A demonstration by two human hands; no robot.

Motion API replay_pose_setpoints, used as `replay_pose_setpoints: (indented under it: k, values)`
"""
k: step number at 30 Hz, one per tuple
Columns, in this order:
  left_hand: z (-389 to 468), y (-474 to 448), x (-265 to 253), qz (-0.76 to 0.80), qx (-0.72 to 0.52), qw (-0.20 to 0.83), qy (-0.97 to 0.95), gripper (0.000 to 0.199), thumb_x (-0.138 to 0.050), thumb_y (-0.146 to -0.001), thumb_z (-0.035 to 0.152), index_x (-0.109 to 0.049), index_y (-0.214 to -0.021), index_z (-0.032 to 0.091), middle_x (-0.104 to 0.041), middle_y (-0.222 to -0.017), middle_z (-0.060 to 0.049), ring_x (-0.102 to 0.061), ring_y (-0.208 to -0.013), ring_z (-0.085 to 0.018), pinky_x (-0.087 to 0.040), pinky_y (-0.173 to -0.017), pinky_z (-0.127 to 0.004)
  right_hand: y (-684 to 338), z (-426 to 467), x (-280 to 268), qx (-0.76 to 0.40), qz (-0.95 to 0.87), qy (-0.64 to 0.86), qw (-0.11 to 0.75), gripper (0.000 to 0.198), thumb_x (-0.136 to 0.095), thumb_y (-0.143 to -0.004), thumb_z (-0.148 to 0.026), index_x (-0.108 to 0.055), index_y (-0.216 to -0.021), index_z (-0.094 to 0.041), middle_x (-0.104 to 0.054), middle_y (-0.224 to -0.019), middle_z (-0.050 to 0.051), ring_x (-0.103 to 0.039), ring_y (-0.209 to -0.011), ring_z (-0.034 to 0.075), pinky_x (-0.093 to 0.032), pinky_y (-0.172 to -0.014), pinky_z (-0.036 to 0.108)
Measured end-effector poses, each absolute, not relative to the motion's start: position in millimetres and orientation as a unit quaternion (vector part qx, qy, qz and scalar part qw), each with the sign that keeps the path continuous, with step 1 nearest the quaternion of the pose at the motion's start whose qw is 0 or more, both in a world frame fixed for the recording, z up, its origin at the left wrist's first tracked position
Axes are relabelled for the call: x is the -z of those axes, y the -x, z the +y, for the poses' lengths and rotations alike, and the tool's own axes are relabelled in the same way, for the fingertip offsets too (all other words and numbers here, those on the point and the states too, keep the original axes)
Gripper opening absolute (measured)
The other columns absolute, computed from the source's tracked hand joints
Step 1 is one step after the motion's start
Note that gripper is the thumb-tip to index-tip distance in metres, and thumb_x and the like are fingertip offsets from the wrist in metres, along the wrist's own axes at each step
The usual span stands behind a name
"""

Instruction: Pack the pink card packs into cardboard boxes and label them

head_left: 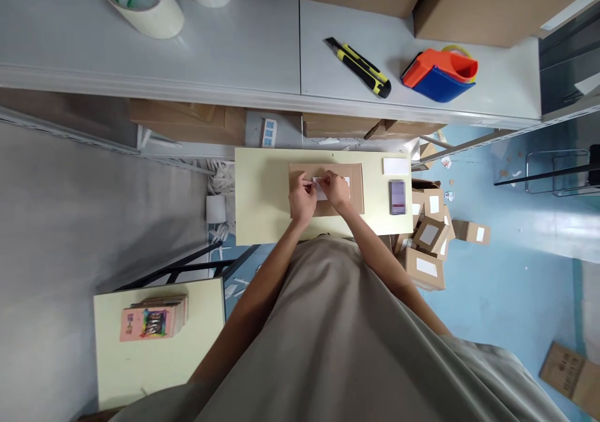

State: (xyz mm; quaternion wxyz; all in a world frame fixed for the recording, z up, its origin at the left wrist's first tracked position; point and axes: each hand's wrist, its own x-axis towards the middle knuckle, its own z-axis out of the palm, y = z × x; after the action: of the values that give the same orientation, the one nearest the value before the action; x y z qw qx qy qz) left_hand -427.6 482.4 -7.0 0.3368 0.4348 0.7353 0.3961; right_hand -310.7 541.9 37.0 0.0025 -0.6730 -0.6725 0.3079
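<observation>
A flat brown cardboard box (357, 192) lies on the pale yellow table in front of me. On its top is a white label (321, 194), partly hidden under my fingers. My left hand (303, 199) is closed, its thumb and fingertips pinching at the label's upper left corner. Close beside it, my right hand (336, 190) also pinches the label near the same edge, covering its middle. To the right lie a stack of white labels (395, 166) and a phone (397, 197) with its screen lit.
The table (262, 197) is narrow. Behind it, a grey shelf (225, 65) carries a utility knife (359, 65), an orange and blue tape dispenser (440, 74), tape rolls (157, 19) and large cartons (492, 9). Labelled boxes (427, 234) pile up at right. Booklets (152, 321) sit on a left side table (201, 347).
</observation>
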Motion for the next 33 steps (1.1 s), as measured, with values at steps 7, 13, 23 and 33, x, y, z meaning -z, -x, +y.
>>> replay_pose_setpoints:
  k: [7,13,23,33]
  values:
    - [481,433,10,0.711,-0.382,0.354,-0.473,0.044,-0.064,-0.1,0.015,-0.061,-0.143,0.022,-0.079,-0.11,-0.01,-0.075,-0.098,-0.026,-0.058,-0.098,-0.042,306,541,-45,-0.358,-0.712,0.602,-0.058,0.013,-0.078,-0.096,-0.024,-0.079,-0.109,-0.024,-0.086,-0.106,0.004,-0.08,-0.102,0.023,-0.053,-0.084,0.026]
    - [482,440,10,0.687,-0.354,0.356,-0.525,0.041,-0.059,-0.101,0.011,-0.063,-0.141,0.022,-0.078,-0.117,-0.013,-0.074,-0.112,-0.029,-0.056,-0.105,-0.045,314,551,-42,-0.308,-0.696,0.644,-0.074,0.012,-0.077,-0.099,-0.033,-0.081,-0.103,-0.023,-0.086,-0.106,0.007,-0.081,-0.103,0.026,-0.054,-0.084,0.028]
    - [478,454,12,0.687,-0.316,0.368,-0.541,0.053,-0.076,-0.087,0.005,-0.065,-0.135,0.023,-0.062,-0.13,-0.014,-0.071,-0.115,-0.032,-0.059,-0.104,-0.049,325,561,-47,-0.303,-0.67,0.675,-0.056,0.052,-0.066,-0.106,-0.055,-0.071,-0.066,-0.023,-0.081,-0.073,0.005,-0.08,-0.082,0.023,-0.055,-0.079,0.028]
    - [480,462,12,0.684,-0.286,0.411,-0.53,0.069,-0.078,-0.079,-0.002,-0.064,-0.141,0.027,-0.062,-0.128,-0.009,-0.07,-0.077,-0.018,-0.062,-0.094,-0.046,309,550,-40,-0.42,-0.632,0.649,-0.058,0.025,-0.08,-0.099,-0.039,-0.071,-0.082,-0.023,-0.081,-0.07,-0.001,-0.079,-0.067,0.016,-0.055,-0.072,0.024]
